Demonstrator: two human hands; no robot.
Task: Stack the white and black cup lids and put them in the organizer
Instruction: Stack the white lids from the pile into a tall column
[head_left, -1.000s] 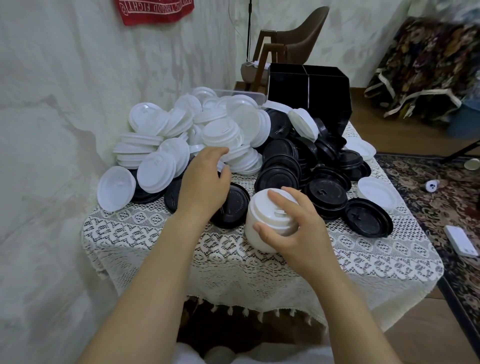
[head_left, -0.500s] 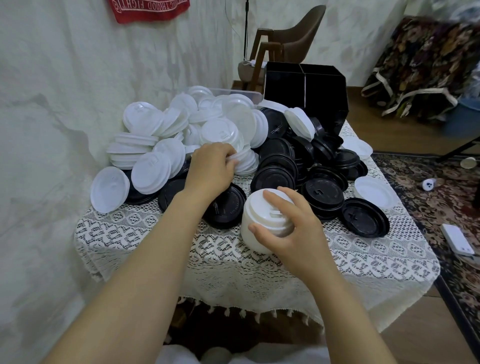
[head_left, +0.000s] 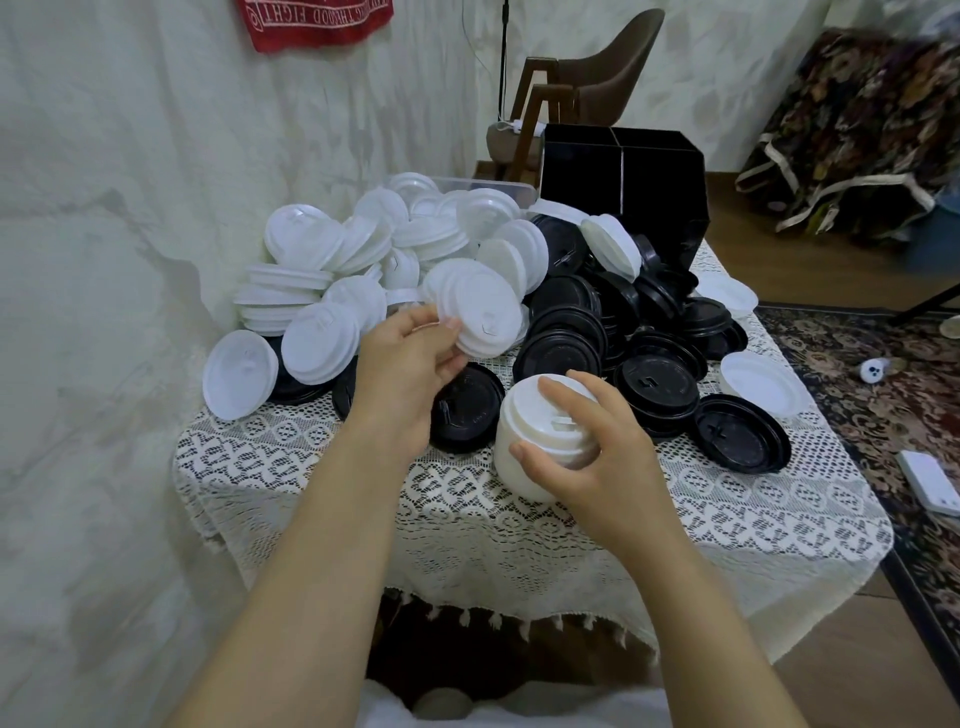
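My right hand (head_left: 592, 457) grips a stack of white lids (head_left: 524, 447) standing on the lace tablecloth near the table's front. My left hand (head_left: 410, 364) pinches the edge of a small bunch of white lids (head_left: 483, 317), lifted and tilted above the table. Behind them lies a heap of loose white lids (head_left: 322, 270) on the left and a heap of black lids (head_left: 613, 322) on the right. The black organizer (head_left: 623, 187) stands at the back of the table, its compartments open upward.
The small table (head_left: 727, 519) stands against a white wall on the left. A clear plastic bin (head_left: 498, 187) sits behind the white heap. Single lids lie at the right edge. A chair stands behind the table; a patterned rug with small objects lies to the right.
My left hand reached into the white heap, took hold of a few white lids and lifted them off the pile. My right hand stayed on the stack.
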